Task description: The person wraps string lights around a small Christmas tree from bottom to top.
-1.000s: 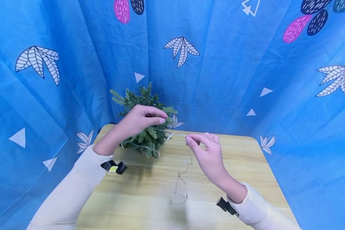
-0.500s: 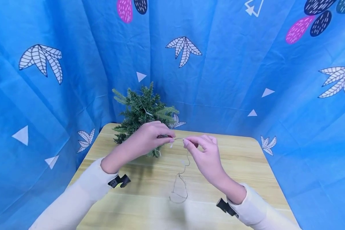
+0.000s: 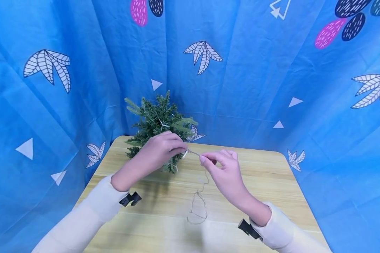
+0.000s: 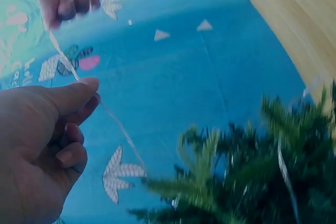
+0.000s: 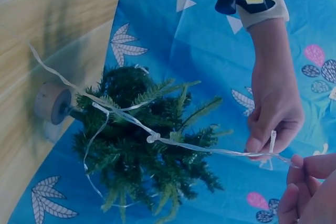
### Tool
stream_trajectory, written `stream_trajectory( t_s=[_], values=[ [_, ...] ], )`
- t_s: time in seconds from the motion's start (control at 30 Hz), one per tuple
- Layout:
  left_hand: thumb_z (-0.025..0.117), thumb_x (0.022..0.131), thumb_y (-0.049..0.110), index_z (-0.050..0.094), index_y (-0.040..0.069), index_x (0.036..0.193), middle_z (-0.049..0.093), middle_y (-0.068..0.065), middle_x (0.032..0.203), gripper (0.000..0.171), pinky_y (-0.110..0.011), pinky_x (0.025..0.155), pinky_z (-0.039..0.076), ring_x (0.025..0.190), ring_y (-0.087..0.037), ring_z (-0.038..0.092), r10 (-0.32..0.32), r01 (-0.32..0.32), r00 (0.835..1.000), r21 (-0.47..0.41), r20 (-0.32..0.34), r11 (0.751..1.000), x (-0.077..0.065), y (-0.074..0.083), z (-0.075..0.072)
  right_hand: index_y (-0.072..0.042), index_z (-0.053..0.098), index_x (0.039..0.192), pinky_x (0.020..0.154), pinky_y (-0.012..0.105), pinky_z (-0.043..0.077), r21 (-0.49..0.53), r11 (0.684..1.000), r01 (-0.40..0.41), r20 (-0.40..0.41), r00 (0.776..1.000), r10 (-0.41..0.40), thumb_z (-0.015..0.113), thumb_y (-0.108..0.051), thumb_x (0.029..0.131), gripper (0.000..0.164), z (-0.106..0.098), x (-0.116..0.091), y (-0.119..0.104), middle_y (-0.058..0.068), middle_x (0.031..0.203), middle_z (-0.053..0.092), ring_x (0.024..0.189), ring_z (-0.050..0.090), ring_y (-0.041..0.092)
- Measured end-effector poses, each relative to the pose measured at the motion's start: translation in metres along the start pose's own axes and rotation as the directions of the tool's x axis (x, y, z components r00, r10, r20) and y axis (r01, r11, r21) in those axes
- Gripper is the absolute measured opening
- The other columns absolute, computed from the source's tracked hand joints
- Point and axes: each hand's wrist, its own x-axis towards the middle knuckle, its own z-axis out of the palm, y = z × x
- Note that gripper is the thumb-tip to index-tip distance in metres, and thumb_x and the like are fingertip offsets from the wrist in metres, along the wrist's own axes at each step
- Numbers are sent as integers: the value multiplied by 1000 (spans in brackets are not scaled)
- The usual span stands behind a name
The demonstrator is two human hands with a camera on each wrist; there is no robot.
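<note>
2 arms (image 3: 131, 175) reach forward; left grip (image 3: 159, 149) and right grip (image 3: 226, 171) pinch, near each other.

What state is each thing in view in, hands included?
Left hand: pinching the light string.
Right hand: pinching it too.
Light string: stretched between both hands, partly on the tree, slack below the right hand; lit or not, unclear.
Tree: standing on the table.

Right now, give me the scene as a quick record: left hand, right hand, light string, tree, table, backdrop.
Left hand: pinches the light string in front of the tree
Right hand: pinches the string too, farther along
Light string: pale wire, clear bulbs; loops below the right hand
Tree: green, small, round base
Table: light wood grain
Backdrop: blue, leaf prints
</note>
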Motion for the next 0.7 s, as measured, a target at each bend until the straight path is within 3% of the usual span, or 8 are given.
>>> stream_trajectory(
  t_s=[0.3, 0.53, 0.7],
  values=[
    [79, 85, 6, 78, 7, 95, 76, -5, 94, 11, -32, 76, 57, 86, -21, 67, -3, 23, 991, 147, -136, 989, 2, -38, -17, -16, 80, 94, 88, 38, 28, -6, 996, -87, 89, 992, 87, 76, -21, 91, 7, 2, -6, -2, -11, 80, 67, 90, 53, 18],
    [76, 88, 6, 77, 2, 97, 75, -11, 95, 10, -37, 79, 57, 86, -27, 67, -30, 69, 981, 202, -189, 977, 19, -60, -38, -17, 80, 95, 83, 38, 30, -29, 989, -142, 132, 981, 145, 77, -24, 91, 9, 1, -10, -2, -12, 80, 68, 92, 49, 21],
    [69, 94, 4, 76, -1, 98, 74, -15, 95, 9, -38, 71, 58, 82, -29, 64, -2, 67, 980, 316, -199, 947, 37, -74, -52, -18, 80, 96, 85, 38, 30, -47, 987, -152, 145, 977, 157, 76, -23, 91, 8, 3, -13, -2, -12, 79, 67, 93, 48, 18]
  ],
)
